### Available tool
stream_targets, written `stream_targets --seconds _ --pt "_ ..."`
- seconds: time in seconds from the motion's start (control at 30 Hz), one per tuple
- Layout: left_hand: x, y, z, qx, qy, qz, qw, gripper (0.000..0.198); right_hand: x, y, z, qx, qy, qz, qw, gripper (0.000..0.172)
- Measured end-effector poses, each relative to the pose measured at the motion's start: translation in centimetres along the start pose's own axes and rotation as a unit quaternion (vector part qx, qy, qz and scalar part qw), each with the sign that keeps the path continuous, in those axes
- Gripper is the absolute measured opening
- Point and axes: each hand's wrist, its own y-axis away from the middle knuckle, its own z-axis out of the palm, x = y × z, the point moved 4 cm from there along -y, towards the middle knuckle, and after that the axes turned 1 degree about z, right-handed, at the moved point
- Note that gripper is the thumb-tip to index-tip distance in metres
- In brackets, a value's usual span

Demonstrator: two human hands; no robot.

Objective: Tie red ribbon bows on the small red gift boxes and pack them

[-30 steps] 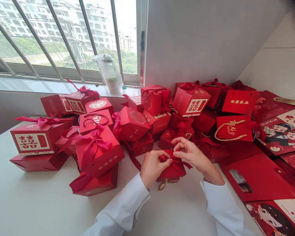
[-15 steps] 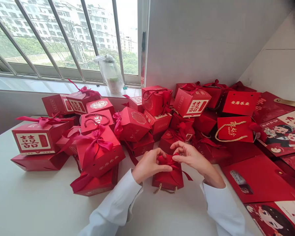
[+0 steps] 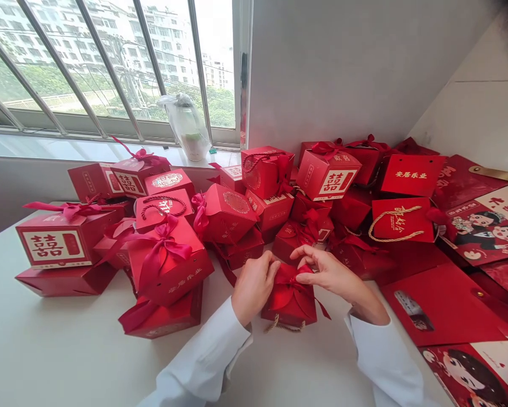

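Note:
A small red gift box (image 3: 288, 308) stands on the white table in front of me, a twisted gold cord handle (image 3: 284, 326) hanging at its near side. On its top lies a red ribbon bow (image 3: 294, 285), one tail trailing off to the right. My left hand (image 3: 254, 288) is at the left of the bow, fingers pinched together on the ribbon by its left loop. From the right, my right hand (image 3: 328, 274) pinches the bow's right loop between thumb and fingers. The far side of the box is partly hidden by my hands.
Many red gift boxes (image 3: 232, 212) with ribbons and cords are piled behind, with a stack (image 3: 169, 265) at the left. Flat red bags (image 3: 444, 308) lie at the right. A plastic-wrapped cup (image 3: 192, 133) stands on the sill by the barred window.
My left hand has turned and closed, its thumb drawing back from the bow's middle to the left loop. The bow shows more fully. My right hand stays nearly in place.

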Motion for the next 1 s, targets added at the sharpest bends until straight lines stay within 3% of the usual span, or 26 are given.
stream_targets --seconds 0.13,0.3,0.67,0.9,1.0 --pt "0.0 0.2 0.8 0.037 -0.002 -0.025 0.999 0.022 -0.1 0.1 0.1 0.002 0.019 0.008 1.0 0.034" --pt "0.0 0.0 0.9 0.055 -0.005 -0.005 0.998 0.02 -0.1 0.1 -0.3 0.025 -0.001 -0.002 1.0 0.033" --pt "-0.6 -0.3 2.2 0.052 0.015 -0.009 0.998 0.02 0.3 -0.1 -0.8 0.078 -0.017 -0.007 0.997 0.028" --pt "-0.9 -0.4 2.2 0.055 0.031 -0.006 0.998 0.019 0.5 -0.3 -0.5 0.056 -0.112 0.008 0.992 0.027" --pt "-0.9 -0.4 2.2 0.055 0.036 0.006 0.998 0.019 0.6 -0.2 -0.6 0.048 -0.105 0.03 0.993 0.025"
